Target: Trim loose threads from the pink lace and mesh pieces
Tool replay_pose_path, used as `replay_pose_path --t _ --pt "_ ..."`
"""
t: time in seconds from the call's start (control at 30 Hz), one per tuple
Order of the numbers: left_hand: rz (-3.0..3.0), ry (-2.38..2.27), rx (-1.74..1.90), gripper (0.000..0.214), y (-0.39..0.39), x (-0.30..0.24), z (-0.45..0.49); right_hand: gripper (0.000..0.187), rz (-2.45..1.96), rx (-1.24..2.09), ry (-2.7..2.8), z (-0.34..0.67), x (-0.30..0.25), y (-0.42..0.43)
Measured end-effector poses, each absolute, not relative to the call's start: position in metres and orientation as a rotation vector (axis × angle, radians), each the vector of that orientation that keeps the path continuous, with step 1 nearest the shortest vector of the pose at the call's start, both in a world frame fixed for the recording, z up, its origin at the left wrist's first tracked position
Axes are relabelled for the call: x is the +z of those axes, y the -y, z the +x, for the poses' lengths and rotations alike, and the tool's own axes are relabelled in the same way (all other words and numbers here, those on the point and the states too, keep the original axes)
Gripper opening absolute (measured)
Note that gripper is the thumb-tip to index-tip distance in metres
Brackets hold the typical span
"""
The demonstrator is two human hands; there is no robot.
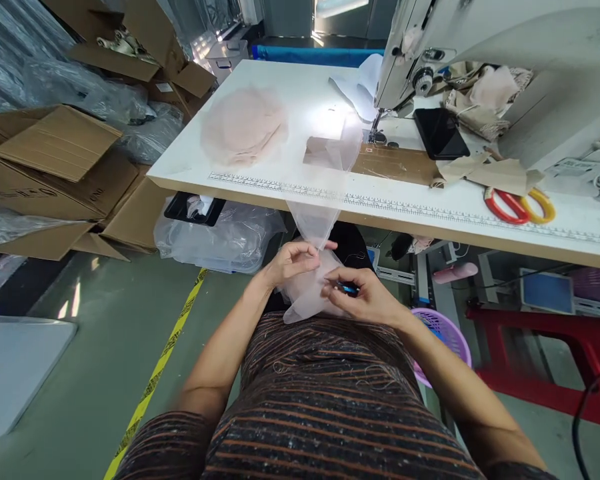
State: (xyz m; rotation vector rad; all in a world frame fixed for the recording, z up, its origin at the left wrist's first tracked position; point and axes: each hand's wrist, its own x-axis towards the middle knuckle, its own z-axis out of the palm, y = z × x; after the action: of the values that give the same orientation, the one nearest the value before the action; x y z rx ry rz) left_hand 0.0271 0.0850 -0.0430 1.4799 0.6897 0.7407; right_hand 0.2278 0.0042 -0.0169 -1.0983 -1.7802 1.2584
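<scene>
A strip of sheer pale fabric (314, 217) hangs over the table's front edge and down to my lap. My left hand (296, 262) is closed, pinching the fabric between thumb and fingers. Close beside it, my right hand (363, 293) is curled around a small blue-and-black tool (349, 288), possibly thread snips; its tip is hidden by fingers. The right fingertips touch the lower, bunched part of the fabric (307, 290). The fabric's far end lies near the needle of the sewing machine (379, 127).
On the white table (180, 157) lie a stack of sheer round pieces (245, 127), a black phone (441, 132) and red-and-yellow-handled scissors (520, 205). Cardboard boxes (55, 180) stand at left. A purple basket (443, 340) and red stool (535, 327) are at right.
</scene>
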Motion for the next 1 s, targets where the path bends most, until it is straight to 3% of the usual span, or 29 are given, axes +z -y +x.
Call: replay_pose_path --t 0.13,0.23,0.6,1.0 --pt "1.421 -0.93 0.722 0.04 -0.075 -0.038 0.02 0.057 -1.23 1.236 1.684 0.233 -0.028 -0.021" --pt "1.445 -0.997 0.717 0.037 -0.072 -0.035 0.017 0.064 -1.261 1.191 1.743 0.23 -0.033 -0.034" --pt "1.553 -0.991 0.748 0.031 -0.074 -0.039 0.013 0.066 -1.292 1.11 1.784 0.219 -0.038 -0.045" --pt "1.529 -0.991 0.706 0.033 -0.072 -0.03 0.018 0.053 -1.35 0.925 1.952 0.216 -0.036 -0.042"
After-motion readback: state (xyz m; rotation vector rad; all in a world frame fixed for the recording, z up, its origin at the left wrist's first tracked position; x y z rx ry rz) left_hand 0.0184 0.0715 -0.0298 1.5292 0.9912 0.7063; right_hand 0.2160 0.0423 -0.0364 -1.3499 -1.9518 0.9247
